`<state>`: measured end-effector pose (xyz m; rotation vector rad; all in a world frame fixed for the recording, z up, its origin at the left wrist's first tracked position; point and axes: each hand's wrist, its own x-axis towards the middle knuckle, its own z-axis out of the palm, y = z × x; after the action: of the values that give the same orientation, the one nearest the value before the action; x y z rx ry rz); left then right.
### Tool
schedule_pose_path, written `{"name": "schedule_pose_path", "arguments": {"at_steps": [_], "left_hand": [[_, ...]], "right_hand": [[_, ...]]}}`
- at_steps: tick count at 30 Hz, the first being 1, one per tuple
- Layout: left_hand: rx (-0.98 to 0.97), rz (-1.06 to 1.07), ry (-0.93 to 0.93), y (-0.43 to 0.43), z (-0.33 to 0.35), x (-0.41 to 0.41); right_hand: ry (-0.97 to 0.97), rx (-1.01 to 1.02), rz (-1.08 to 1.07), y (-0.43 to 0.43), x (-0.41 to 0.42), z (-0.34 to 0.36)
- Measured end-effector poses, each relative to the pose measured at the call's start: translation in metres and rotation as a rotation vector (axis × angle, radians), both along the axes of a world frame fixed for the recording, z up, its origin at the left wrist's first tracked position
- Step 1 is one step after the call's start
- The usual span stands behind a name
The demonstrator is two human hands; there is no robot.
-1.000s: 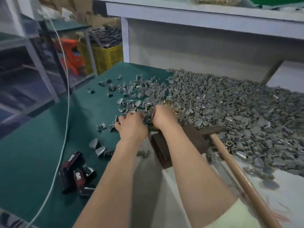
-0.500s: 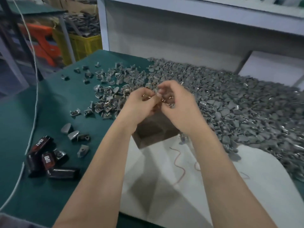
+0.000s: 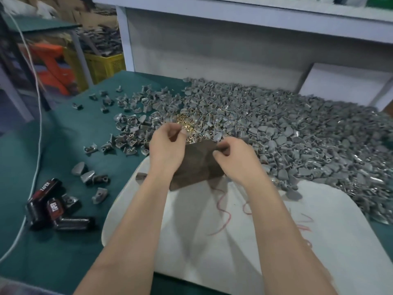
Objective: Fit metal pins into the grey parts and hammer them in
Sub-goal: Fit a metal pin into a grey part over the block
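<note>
Above the dark block (image 3: 195, 167) on the white sheet (image 3: 223, 241) at the desk's (image 3: 63, 150) near edge, left hand (image 3: 167, 147) and right hand (image 3: 237, 160) curl into pinches, contents too blurred to tell, with brass pins (image 3: 186, 124) just beyond and grey parts (image 3: 297, 128) heaped toward the far right corner.
</note>
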<state>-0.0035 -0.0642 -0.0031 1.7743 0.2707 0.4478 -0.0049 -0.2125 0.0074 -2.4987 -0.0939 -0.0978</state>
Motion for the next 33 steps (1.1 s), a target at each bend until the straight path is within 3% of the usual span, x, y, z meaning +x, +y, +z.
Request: {"name": "schedule_pose_path", "arguments": {"at_steps": [4, 7, 10, 13, 15, 18, 23, 33], "left_hand": [[0.05, -0.262, 0.023, -0.007, 0.001, -0.007], [0.05, -0.426, 0.04, -0.012, 0.007, -0.013], [0.076, -0.374, 0.073, -0.003, 0.015, -0.018], [0.118, -0.368, 0.136, 0.016, 0.023, -0.027], [0.143, -0.282, 0.115, 0.028, 0.029, -0.031], [0.087, -0.091, 0.038, 0.039, 0.036, -0.03], [0.028, -0.022, 0.035, 0.037, 0.034, -0.02], [-0.032, -0.057, 0.052, 0.032, 0.021, -0.009]], "right_hand": [[0.08, -0.099, -0.045, -0.02, -0.006, 0.0], [0.224, -0.043, -0.054, -0.032, -0.012, 0.006], [0.195, -0.121, -0.105, -0.032, -0.015, 0.014], [-0.043, -0.093, -0.185, -0.012, -0.012, 0.025], [-0.141, -0.057, -0.11, 0.012, 0.002, 0.032], [-0.028, -0.226, 0.052, 0.054, 0.031, 0.03], [0.145, -0.454, 0.045, 0.081, 0.056, 0.011], [0.168, -0.524, 0.072, 0.085, 0.073, -0.006]]}}
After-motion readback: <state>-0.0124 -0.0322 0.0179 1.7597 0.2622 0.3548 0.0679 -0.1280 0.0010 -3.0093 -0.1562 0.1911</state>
